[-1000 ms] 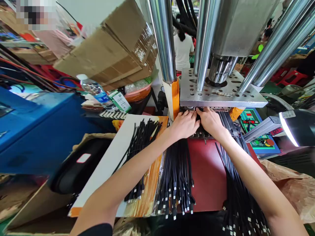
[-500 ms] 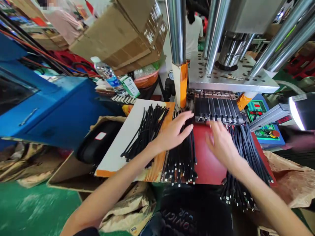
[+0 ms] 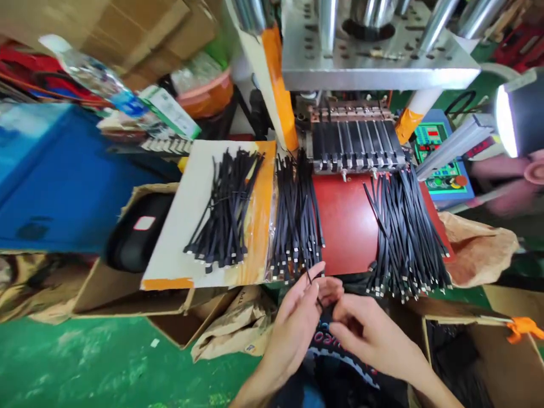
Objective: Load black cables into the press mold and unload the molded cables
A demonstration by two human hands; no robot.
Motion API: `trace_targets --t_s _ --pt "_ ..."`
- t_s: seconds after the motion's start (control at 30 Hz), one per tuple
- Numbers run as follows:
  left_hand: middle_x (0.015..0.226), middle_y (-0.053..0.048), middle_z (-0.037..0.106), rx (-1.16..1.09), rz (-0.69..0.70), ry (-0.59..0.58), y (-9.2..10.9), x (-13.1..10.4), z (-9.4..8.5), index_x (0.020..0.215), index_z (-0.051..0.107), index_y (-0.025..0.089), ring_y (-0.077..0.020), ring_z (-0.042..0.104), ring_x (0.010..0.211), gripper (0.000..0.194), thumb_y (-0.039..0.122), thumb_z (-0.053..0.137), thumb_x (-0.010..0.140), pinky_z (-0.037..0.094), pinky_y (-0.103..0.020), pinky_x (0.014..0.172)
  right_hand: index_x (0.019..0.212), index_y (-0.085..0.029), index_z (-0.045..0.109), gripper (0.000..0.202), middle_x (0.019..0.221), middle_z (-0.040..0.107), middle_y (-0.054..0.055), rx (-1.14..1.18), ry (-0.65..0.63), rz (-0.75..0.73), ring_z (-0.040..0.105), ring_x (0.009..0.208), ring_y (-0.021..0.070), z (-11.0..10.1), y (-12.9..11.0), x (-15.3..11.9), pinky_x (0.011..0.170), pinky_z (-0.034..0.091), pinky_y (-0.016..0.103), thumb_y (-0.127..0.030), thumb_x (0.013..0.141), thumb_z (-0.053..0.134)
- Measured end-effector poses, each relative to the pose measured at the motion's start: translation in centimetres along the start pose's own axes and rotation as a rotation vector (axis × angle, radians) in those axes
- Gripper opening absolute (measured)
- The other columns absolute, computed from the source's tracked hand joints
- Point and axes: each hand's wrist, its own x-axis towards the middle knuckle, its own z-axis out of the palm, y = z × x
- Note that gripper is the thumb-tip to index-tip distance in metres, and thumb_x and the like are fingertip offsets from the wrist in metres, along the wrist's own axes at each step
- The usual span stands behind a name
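Observation:
Close to my body, below the red work surface (image 3: pixel 348 226), my left hand (image 3: pixel 297 317) is closed round a thin black cable (image 3: pixel 315 289). Just right of it my right hand (image 3: pixel 368 334) has curled fingers near the cable; whether they pinch it is hidden. Ahead, black cables lie in a metal fixture (image 3: pixel 357 141) under the press plate. Three bunches of black cables rest on the surface: a left bunch (image 3: pixel 229 209), a middle bunch (image 3: pixel 297 215) and a right bunch (image 3: pixel 408 232).
A control panel (image 3: pixel 442 153) and a lamp (image 3: pixel 510 119) stand at the right. Open cartons hold a black case (image 3: pixel 138 238) at the left and dark items (image 3: pixel 459 357) at the lower right. A water bottle (image 3: pixel 97 79) lies tilted at the upper left.
Both hands have come back from the fixture towards my body, and a black cable now shows at my left hand. The view has tilted down.

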Motion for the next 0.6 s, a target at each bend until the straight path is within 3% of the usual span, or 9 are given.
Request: trace_targets --t_s 0.07,0.1,0.2,0.27,0.33,0.4,0.5,0.6 --pt "0.069 0.000 0.068 -0.007 -0.018 0.000 -1.1 0.4 1.1 0.122 0.075 0.020 -0.0157 0.065 0.068 0.037 0.048 0.070 0.099 0.055 -0.032 0.080 0.087 -0.022 0.065 0.022 0.077 0.061 -0.002 0.133 -0.084 0.152 0.055 0.070 0.0150 0.0 2.1 -3.5 0.064 0.041 0.027 -0.041 0.099 0.065" --pt "0.061 0.002 0.064 0.053 -0.030 -0.030 -1.3 0.7 1.4 0.116 0.076 0.019 -0.0152 0.061 0.061 0.037 0.051 0.068 0.100 0.053 -0.031 0.075 0.092 -0.022 0.068 0.027 0.076 0.061 -0.002 0.221 -0.043 0.256 0.053 0.066 0.0146 0.1 3.4 -4.9 0.060 0.041 0.026 -0.048 0.097 0.067" --pt "0.065 -0.002 0.073 0.342 -0.057 -0.161 -1.7 1.9 1.8 0.108 0.078 0.018 -0.0193 0.067 0.064 0.042 0.057 0.063 0.101 0.054 -0.034 0.079 0.107 -0.023 0.070 0.051 0.071 0.052 -0.004 0.546 0.377 0.484 0.035 0.049 0.0100 0.3 7.4 -6.9 0.043 0.025 0.022 -0.070 0.089 0.067" --pt "0.078 -0.005 0.081 0.495 -0.067 -0.252 -2.0 2.6 2.0 0.110 0.078 0.019 -0.0228 0.073 0.073 0.043 0.057 0.060 0.102 0.057 -0.037 0.083 0.097 -0.023 0.068 0.056 0.064 0.041 -0.007 0.719 0.681 0.477 0.022 0.045 0.0077 0.8 8.9 -6.5 0.039 0.015 0.021 -0.077 0.083 0.070" --pt "0.091 -0.007 0.084 0.583 -0.052 -0.314 -2.5 3.0 2.5 0.112 0.080 0.020 -0.0252 0.078 0.082 0.044 0.056 0.055 0.104 0.058 -0.038 0.089 0.080 -0.024 0.062 0.053 0.058 0.029 -0.009 0.814 0.846 0.401 0.016 0.045 0.0078 1.7 9.3 -5.5 0.040 0.013 0.021 -0.076 0.082 0.071" --pt "0.104 -0.008 0.085 0.667 -0.038 -0.374 -3.0 3.1 3.3 0.111 0.083 0.023 -0.0279 0.079 0.099 0.045 0.054 0.051 0.107 0.057 -0.041 0.100 0.072 -0.025 0.058 0.053 0.054 0.022 -0.010 0.833 0.891 0.339 0.014 0.046 0.0088 2.7 9.0 -4.9 0.042 0.015 0.022 -0.075 0.086 0.068" --pt "0.121 -0.008 0.082 0.701 -0.032 -0.416 -3.4 3.2 4.4 0.109 0.085 0.025 -0.0309 0.073 0.123 0.044 0.052 0.051 0.107 0.048 -0.045 0.116 0.069 -0.025 0.061 0.052 0.053 0.028 -0.007 0.666 0.829 0.287 0.020 0.046 0.0114 4.2 8.3 -5.4 0.045 0.019 0.025 -0.071 0.093 0.061" --pt "0.113 -0.011 0.084 0.449 -0.160 -0.393 -3.6 3.7 5.1 0.109 0.084 0.020 -0.0319 0.078 0.110 0.046 0.059 0.062 0.099 0.056 -0.046 0.107 0.065 -0.025 0.062 0.052 0.056 0.046 0.000 0.301 0.643 0.148 0.044 0.052 0.0181 5.1 7.9 -6.6 0.053 0.033 0.031 -0.062 0.099 0.055"
